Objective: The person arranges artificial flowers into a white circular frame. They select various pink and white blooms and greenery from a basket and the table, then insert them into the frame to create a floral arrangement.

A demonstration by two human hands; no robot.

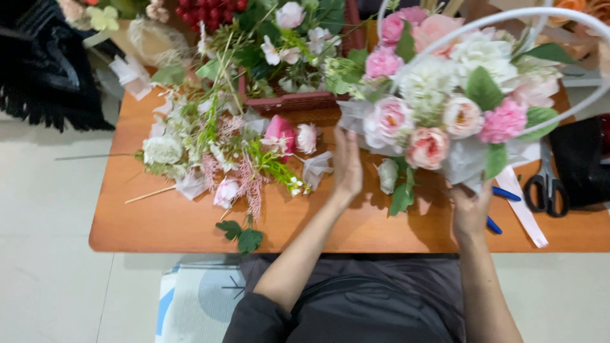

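The bouquet (445,108) lies across the table's (165,222) right half, long axis left to right, blooms facing up at me: pink, white and peach flowers under a white hoop (559,16). My left hand (346,166) presses flat-fingered against its left edge; my right hand (471,209) grips its wrapped base. Scissors (548,181) lie just right.

An orange-brown wooden surface (171,222) spans the view, lit evenly from above. Around it lies a pale tiled floor (44,254). Beyond the surface's left end hangs a black fringed cloth (44,70); below its near edge lies a blue-and-white mat (190,305).
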